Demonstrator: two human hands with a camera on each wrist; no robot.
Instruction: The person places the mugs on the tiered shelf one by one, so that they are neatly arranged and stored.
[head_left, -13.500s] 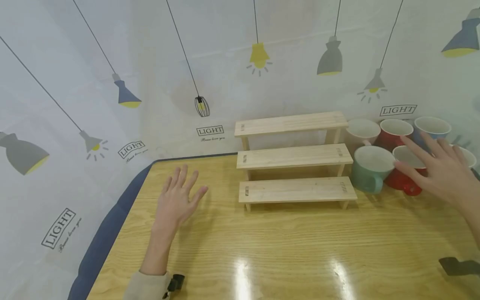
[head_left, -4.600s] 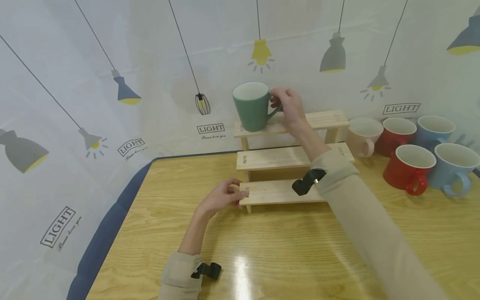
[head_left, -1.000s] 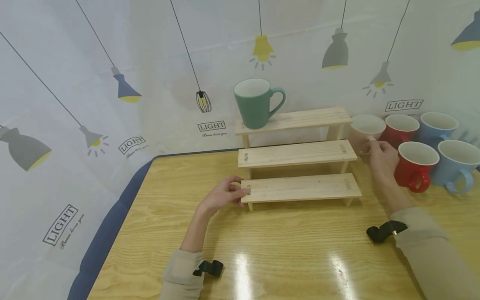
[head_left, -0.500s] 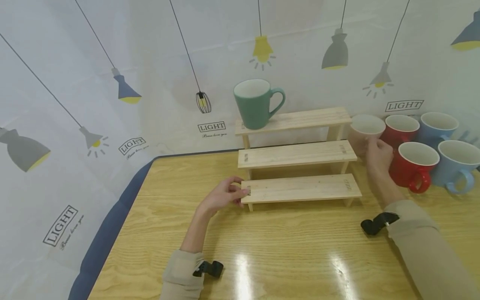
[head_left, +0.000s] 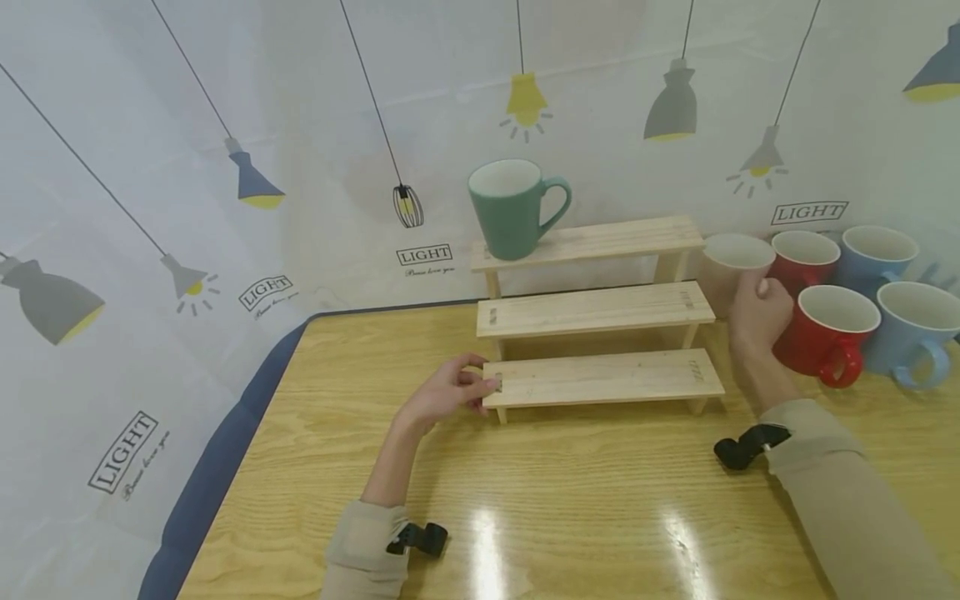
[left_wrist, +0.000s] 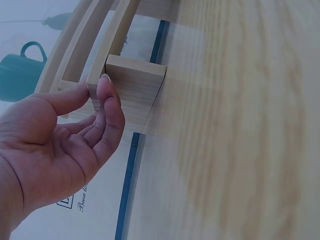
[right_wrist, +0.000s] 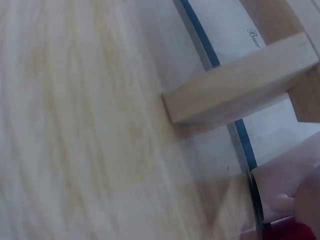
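A three-tier wooden step shelf (head_left: pixel 600 379) stands on the table in the head view. At the left end of its lowest board, my left hand (head_left: pixel 444 390) pinches the edge between thumb and fingers; the left wrist view shows this hand (left_wrist: pixel 60 135) close up. To the right of the shelf, my right hand (head_left: pixel 759 312) has its fingers curled at the handle of a pale pink mug (head_left: pixel 729 265), hiding that handle. In the right wrist view the pink mug (right_wrist: pixel 280 182) shows at the edge. A green mug (head_left: pixel 512 218) sits upright on the top board's left end, handle rightward.
Close beside the right hand stand a red mug (head_left: pixel 819 337) and a light blue mug (head_left: pixel 915 321). Behind them are another red mug (head_left: pixel 804 254) and a blue mug (head_left: pixel 873 262). A lamp-printed curtain (head_left: pixel 337 150) hangs behind the wooden table (head_left: pixel 562 500).
Since the oldest frame, the green mug has gone from the right-hand group to the top board. The left hand has taken hold of the shelf. Lately the right hand has shifted slightly at the pink mug.
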